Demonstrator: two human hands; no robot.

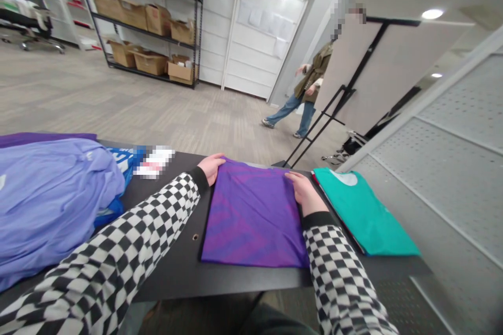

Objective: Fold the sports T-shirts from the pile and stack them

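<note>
A folded purple cloth (pixel 255 220) lies flat on the dark table (pixel 173 272) in front of me. At its far left corner is my left hand (pixel 212 167), its fingers closed on the edge. My right hand (pixel 302 188) is at the far right corner, fingertips on the cloth's edge and pressed together. To the right of it lies a folded teal cloth (pixel 365 214) on top of other fabric. A loose heap of lavender cloth (pixel 51 193) covers the table's left side.
Beside the lavender heap are a blue item with white print (pixel 129 159) and a blurred white item (pixel 155 162). A perforated panel (pixel 451 131) borders the right side. Beyond the table, a person (pixel 310 84) stands near a board on a stand (pixel 377 68); shelves (pixel 149 31) hold boxes.
</note>
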